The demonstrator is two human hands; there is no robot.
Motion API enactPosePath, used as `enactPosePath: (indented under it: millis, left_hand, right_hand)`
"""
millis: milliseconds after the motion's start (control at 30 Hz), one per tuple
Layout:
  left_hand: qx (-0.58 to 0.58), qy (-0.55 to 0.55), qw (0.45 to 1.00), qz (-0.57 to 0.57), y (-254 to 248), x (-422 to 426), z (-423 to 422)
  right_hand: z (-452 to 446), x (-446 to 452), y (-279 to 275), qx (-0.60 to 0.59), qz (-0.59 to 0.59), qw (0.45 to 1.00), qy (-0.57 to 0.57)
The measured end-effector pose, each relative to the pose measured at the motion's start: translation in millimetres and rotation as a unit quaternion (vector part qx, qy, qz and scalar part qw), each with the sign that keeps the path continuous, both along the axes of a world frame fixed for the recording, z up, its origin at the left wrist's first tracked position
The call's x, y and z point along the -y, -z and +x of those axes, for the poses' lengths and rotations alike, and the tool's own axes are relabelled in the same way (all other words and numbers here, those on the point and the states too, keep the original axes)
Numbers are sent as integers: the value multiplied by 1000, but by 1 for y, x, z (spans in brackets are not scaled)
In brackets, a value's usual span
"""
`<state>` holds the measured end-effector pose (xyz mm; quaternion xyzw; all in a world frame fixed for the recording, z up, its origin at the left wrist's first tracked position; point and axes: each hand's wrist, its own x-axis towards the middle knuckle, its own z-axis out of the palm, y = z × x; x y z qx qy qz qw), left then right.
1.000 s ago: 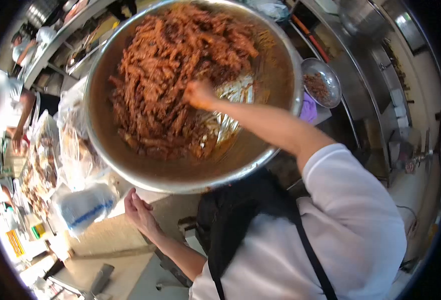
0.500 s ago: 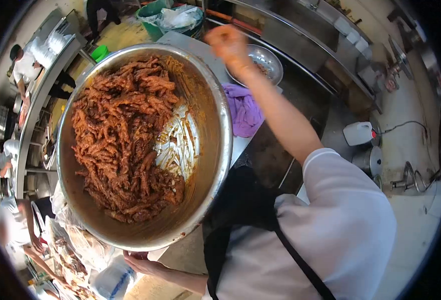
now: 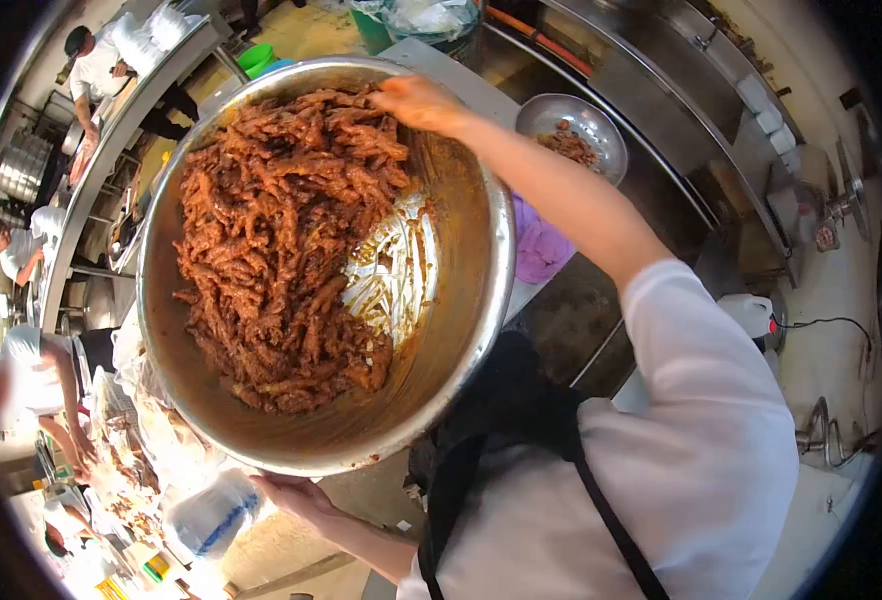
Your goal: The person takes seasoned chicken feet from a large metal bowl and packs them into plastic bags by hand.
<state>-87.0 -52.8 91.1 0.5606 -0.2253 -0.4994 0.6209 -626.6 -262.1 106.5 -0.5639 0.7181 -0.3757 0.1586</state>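
Note:
A large round metal bowl (image 3: 461, 350) holds a heap of reddish-brown, sauce-coated pieces (image 3: 281, 250) that look like chicken feet. My right hand (image 3: 419, 104), stained orange, reaches over the bowl's upper right side; its fingers are extended at the top edge of the heap, with nothing visible gripped. Below the bowl's lower rim is my left hand (image 3: 299, 496), palm side partly visible, fingers stretched out against or just under the rim. Sauce streaks mark the bare shiny bottom of the bowl to the right of the heap.
A smaller metal bowl (image 3: 606, 135) with some brown pieces stands at upper right, near a purple cloth (image 3: 539, 245). Plastic-wrapped goods (image 3: 211, 515) lie at lower left. Several other people work at the left; one (image 3: 96, 75) stands at a metal counter (image 3: 126, 150).
My right hand has come back from beyond the bowl to the heap's top edge. My left hand stays by the lower rim. The view has shifted, putting the bowl farther right and higher.

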Motion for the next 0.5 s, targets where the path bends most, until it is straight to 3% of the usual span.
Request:
enactPosePath:
  millis: [67,100,167,233,267,300,333,367,400,467,500]
  left_hand:
    - [-84,51,995,-37,-3,-11,-24]
    - [-62,47,997,18,10,-19,-30]
    - [-12,39,991,125,52,-33,-32]
    - [84,167,970,158,78,-42,-39]
    - [129,227,949,175,92,-51,-44]
    - [172,282,923,195,103,-67,-45]
    - [210,327,896,214,110,-87,-49]
    - [169,315,903,240,92,-92,-69]
    - [129,299,907,266,74,-97,-89]
    - [135,273,913,273,76,-106,-111]
    - [140,293,913,246,74,-108,-133]
  right_hand:
    - [5,50,50,-76,18,996,35]
    - [5,69,70,-113,-8,992,55]
    - [2,86,60,-81,158,984,-30]
    - [-5,93,59,-106,272,950,-111]
    - [-10,94,65,-150,306,928,-152]
    - [-8,85,79,-395,298,842,-215]
    - [-7,76,94,-617,243,706,-250]
    - [-12,74,143,-902,72,354,-236]
    - [-20,103,215,-931,122,299,-167]
    - [57,56,121,-964,80,-129,-220]
    - [67,48,112,-883,-104,-439,-131]
